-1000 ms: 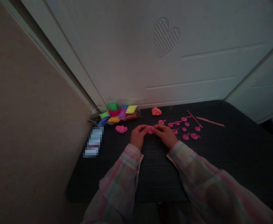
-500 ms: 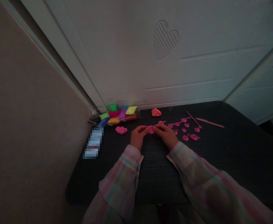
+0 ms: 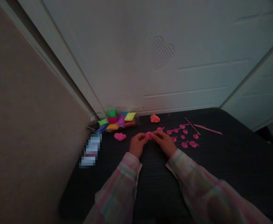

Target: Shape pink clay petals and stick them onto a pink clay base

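Over a dark table, my left hand and my right hand meet fingertip to fingertip. Both pinch one small pink piece of clay between them. Just right of my right hand lie several small flat pink clay shapes. A larger pink lump sits to the left of my left hand. Both arms wear pale checked sleeves.
Several bright clay packets are piled at the back left by the wall. An orange lump lies behind the hands. Two thin pink sticks rest at the back right. A blurred white card lies at the left edge.
The view has tilted up a little, so everything sits lower in the picture. My hands stay together on the pink clay piece, fingers shifting slightly.
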The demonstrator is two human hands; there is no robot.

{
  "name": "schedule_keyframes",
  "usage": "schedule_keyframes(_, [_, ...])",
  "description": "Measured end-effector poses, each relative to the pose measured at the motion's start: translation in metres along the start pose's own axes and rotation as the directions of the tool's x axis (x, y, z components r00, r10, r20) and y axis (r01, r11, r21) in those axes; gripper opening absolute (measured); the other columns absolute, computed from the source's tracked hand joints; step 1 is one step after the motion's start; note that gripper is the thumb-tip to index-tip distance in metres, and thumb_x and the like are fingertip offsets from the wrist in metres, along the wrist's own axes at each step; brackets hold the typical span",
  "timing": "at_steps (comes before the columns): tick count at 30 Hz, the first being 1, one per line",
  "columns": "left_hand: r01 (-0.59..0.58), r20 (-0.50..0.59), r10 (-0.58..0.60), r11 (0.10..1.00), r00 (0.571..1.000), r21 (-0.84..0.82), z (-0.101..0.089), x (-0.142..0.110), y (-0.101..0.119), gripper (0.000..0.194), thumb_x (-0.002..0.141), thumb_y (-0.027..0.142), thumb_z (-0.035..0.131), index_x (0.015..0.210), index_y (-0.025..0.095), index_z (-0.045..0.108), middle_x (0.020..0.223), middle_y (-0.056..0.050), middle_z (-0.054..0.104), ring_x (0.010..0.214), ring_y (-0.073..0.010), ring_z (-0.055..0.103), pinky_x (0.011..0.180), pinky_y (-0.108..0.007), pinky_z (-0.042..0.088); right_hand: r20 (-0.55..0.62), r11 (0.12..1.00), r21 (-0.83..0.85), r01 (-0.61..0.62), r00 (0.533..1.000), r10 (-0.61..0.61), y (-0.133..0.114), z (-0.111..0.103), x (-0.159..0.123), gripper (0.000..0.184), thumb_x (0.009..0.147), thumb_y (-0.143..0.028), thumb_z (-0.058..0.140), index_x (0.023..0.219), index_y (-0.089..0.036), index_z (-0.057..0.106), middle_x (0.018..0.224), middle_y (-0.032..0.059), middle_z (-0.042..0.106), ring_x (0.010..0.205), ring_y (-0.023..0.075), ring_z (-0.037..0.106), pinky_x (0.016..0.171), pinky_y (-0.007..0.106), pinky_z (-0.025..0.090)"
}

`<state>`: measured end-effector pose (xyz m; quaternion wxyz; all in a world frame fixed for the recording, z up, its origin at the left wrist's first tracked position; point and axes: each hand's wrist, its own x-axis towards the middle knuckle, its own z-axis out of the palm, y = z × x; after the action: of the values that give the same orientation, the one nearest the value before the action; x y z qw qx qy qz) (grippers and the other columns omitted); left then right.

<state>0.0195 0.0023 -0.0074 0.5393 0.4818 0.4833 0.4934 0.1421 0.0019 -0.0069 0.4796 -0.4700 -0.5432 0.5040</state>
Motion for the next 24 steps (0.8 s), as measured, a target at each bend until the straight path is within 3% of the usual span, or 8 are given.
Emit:
schedule_keyframes(7, [0.023,-0.011,-0.023,0.997,1.000,-0.070,0.0016,0.0015,-0.0014,0.019,0.056,0.027,0.061,0.070,0.014,0.060,0.063,0.001,0.059,0.056,-0.0080,0.049,0.056,-0.020,0.036,-0.009,0.997,-0.066,0.028,1.000,-0.029,0.0029,-0.0012,0.0009,0.018,0.065,-0.033,0.050,0.066,-0.015,0.052,0.060,-0.0020,0.048,0.056,0.0087,0.042,0.054,0.022,0.033])
schedule_keyframes(24, [0.038,-0.060,-0.053,0.971,0.997,-0.236,0.0006,0.0045,-0.0072,0.026,0.052,0.020,0.064,0.076,0.015,0.056,0.068,0.001,0.059,0.062,-0.0080,0.052,0.064,-0.021,0.038,0.018,0.999,-0.027,-0.018,1.000,0.018,0.0046,-0.0004,0.0024,0.021,0.061,-0.035,0.053,0.070,-0.016,0.053,0.063,-0.0019,0.049,0.058,0.0093,0.043,0.056,0.023,0.033])
